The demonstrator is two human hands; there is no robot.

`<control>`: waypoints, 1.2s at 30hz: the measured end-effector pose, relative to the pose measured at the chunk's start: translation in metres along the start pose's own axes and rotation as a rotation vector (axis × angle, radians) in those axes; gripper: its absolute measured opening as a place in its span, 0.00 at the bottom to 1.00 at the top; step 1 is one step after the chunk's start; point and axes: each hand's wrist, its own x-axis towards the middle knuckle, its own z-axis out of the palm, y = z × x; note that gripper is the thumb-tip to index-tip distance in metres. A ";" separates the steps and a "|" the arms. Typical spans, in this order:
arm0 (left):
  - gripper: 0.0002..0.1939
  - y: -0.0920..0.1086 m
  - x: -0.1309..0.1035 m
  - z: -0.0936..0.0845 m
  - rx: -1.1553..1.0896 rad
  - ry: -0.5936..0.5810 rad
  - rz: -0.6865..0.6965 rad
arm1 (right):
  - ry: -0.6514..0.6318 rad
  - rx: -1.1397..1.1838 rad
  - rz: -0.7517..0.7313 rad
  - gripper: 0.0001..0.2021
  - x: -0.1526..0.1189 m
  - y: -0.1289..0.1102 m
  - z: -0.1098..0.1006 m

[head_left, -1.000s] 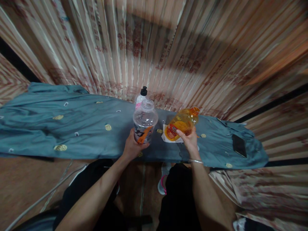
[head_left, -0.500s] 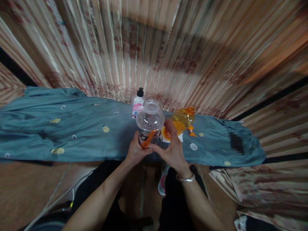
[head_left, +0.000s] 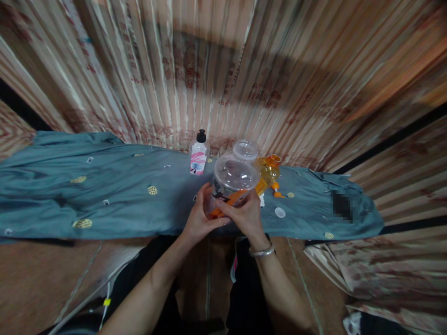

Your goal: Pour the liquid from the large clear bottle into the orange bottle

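Between both hands I hold a large clear plastic bottle (head_left: 234, 173) with a black and orange label. Its wide, uncapped neck tilts away and to the right. My left hand (head_left: 201, 215) wraps the lower left side of the bottle. My right hand (head_left: 245, 216) grips its right side, the thumb pressed across the label. Just behind it an orange see-through bottle (head_left: 268, 171) is partly hidden; its neck shows no cap. An orange pump top (head_left: 277, 190) lies beside that bottle. A white round cap (head_left: 280, 212) rests on the cloth to the right of my right hand.
A clear bottle with a pink label and black cap (head_left: 198, 158) stands at the back. Teal patterned cloth (head_left: 122, 195) covers the narrow surface. A pleated curtain (head_left: 209, 70) hangs right behind it. A pale cable (head_left: 87, 288) runs over the floor at lower left.
The clear bottle has tipped from near upright to leaning away and right, and shifted slightly right. My right hand has closed onto its side, where its fingers were spread before.
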 end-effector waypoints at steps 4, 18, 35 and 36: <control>0.47 0.011 -0.003 0.005 -0.391 -0.014 -0.225 | 0.074 0.075 -0.067 0.26 0.004 -0.013 -0.008; 0.21 0.027 -0.007 0.014 -0.884 0.100 -0.598 | -0.078 0.048 -0.142 0.27 -0.006 -0.005 0.003; 0.21 0.049 0.003 -0.024 -0.789 0.285 -0.424 | 0.293 -0.137 -0.055 0.52 0.058 0.085 -0.067; 0.21 0.049 0.003 -0.025 -0.782 0.286 -0.423 | 0.303 -0.132 -0.029 0.48 0.060 0.084 -0.065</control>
